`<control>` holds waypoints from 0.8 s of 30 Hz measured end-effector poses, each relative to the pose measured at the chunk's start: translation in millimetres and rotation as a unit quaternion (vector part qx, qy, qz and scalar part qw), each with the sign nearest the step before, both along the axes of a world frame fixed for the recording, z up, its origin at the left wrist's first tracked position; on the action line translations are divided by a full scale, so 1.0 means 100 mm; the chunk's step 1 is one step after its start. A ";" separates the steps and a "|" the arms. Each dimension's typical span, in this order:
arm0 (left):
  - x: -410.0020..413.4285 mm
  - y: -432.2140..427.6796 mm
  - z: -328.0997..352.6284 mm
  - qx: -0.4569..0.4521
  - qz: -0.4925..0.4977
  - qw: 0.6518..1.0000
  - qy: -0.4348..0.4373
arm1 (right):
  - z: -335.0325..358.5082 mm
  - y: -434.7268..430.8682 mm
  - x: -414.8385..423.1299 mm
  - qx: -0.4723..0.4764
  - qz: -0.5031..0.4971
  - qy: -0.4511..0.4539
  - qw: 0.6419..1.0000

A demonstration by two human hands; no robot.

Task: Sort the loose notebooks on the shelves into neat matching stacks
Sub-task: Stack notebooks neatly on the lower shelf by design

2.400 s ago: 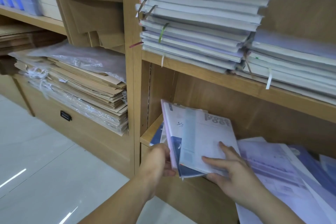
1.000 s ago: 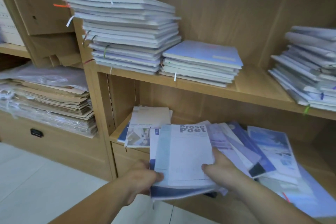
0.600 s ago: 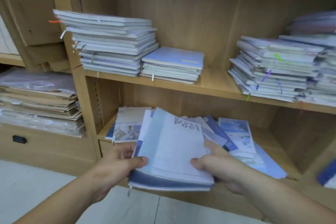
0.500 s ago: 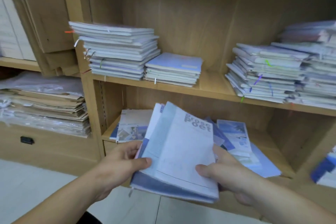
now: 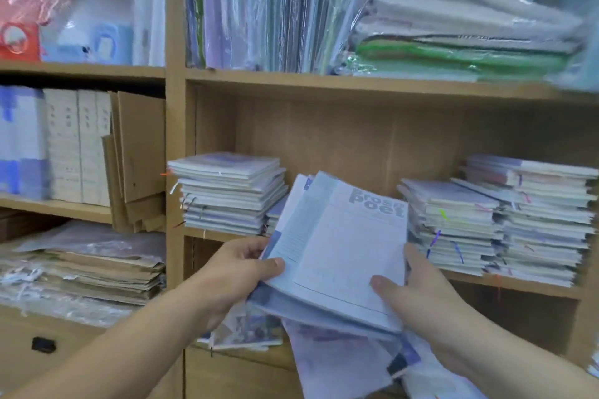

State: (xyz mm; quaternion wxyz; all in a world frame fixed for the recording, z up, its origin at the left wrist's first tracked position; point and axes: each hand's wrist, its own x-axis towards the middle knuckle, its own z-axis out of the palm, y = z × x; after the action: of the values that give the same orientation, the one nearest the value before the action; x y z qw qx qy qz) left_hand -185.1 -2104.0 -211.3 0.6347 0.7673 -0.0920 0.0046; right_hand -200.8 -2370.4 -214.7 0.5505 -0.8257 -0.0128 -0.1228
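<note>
The bundle [image 5: 337,256] of notebooks, topped by one titled "Prose Poet", was held tilted in the air in front of the middle shelf [image 5: 525,285], touching no stack. The left hand [image 5: 233,275] gripped its left edge, thumb on top and fingers beneath. The right hand [image 5: 418,295] gripped the near right side, thumb on the cover and fingers round the edge. Its covers did not line up and looked to be of more than one kind, so it probably needed splitting before any of it could be placed.

Behind it on the middle shelf stood a tall left stack [image 5: 227,194], a low stack [image 5: 275,214] just beside that and mostly hidden, and two right stacks [image 5: 453,227], all roughly squared with some edges jutting. On the lower shelf, loose notebooks [image 5: 340,363] lay fanned and overlapping, unsorted. The task looked partway done: stacks built, the bundle and the loose heap left.
</note>
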 end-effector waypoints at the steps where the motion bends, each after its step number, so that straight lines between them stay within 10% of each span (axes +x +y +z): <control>1: 0.14 -0.03 0.06 0.005 0.020 1.000 -0.007 | 0.07 0.02 0.16 -0.006 -0.013 -0.017 1.000; 12: 1.36 -0.28 0.14 0.127 0.197 0.968 -0.095 | 0.22 0.07 1.31 -0.005 -0.018 -0.029 0.999; 24: 1.25 0.00 -0.09 0.295 0.110 0.921 -0.230 | 0.07 -0.05 1.31 -0.052 0.090 -0.061 0.993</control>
State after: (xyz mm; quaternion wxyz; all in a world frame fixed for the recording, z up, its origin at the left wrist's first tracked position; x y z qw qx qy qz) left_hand -60.2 -2104.3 -220.7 0.3361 0.9029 -0.1482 0.2233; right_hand -69.9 -2375.3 -207.3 0.5135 -0.8398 -0.1273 -0.1221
